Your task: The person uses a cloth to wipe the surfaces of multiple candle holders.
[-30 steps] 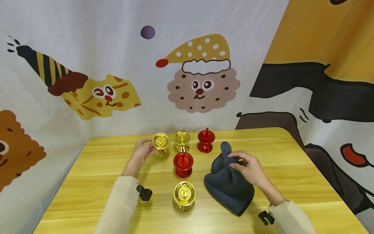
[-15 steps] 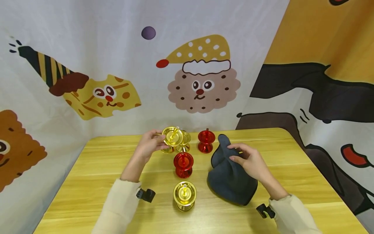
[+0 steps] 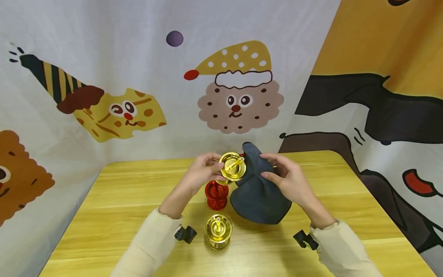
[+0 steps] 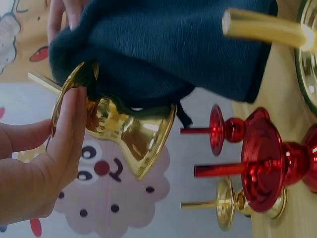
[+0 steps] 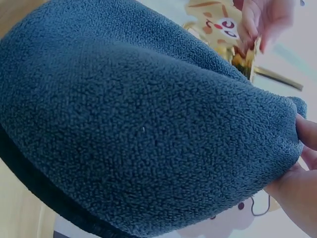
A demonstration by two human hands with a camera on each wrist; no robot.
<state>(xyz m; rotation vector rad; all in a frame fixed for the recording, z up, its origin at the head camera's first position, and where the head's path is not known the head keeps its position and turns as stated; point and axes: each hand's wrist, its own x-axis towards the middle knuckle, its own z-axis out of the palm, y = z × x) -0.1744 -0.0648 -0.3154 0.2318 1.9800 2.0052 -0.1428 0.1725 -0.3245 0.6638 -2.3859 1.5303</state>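
Observation:
My left hand (image 3: 197, 177) pinches the rim of a gold candle holder (image 3: 232, 166), raised and tilted, its thin stem slanting up to the right. In the left wrist view, thumb and fingers clasp its upper dish (image 4: 74, 94), with the flared base against the cloth. My right hand (image 3: 285, 179) grips a dark blue-grey cloth (image 3: 259, 200) gathered near its top, the rest hanging over the table. Below the raised piece stands a red candle holder (image 3: 217, 198). Nearer to me is another gold candle holder (image 3: 218, 232), upright.
In the left wrist view, a second red holder (image 4: 217, 130) and another gold holder (image 4: 224, 204) stand farther back; in the head view they are mostly hidden. Behind the wooden table (image 3: 124, 215) hangs a printed cartoon curtain (image 3: 180, 115).
My left hand has lifted the gold candle holder from the back left, tilted it and brought it right to the cloth. My right hand has moved the cloth leftward and up.

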